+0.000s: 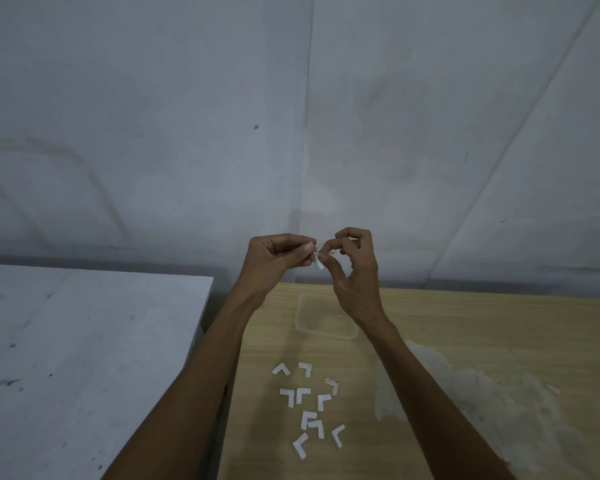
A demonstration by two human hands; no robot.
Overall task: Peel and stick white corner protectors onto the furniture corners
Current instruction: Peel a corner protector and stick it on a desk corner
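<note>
Centrally, your left hand (276, 258) and right hand (359, 275) both pinch one white corner protector (319, 264) between their fingertips. Lower centre, loose protectors (287, 393) lie scattered on the wooden bench (465, 323), beside a white furniture top (84, 341) at left.

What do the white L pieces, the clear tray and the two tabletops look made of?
L pieces: thin, matte white, likely foam or soft plastic; cannot tell which.
Tray: clear plastic, probably; the wood grain shows through it.
Right tabletop: light wood or wood-look laminate, visible grain, a whitish scuffed patch.
Left tabletop: matte white-grey painted or laminated board, dark smudges.
</note>
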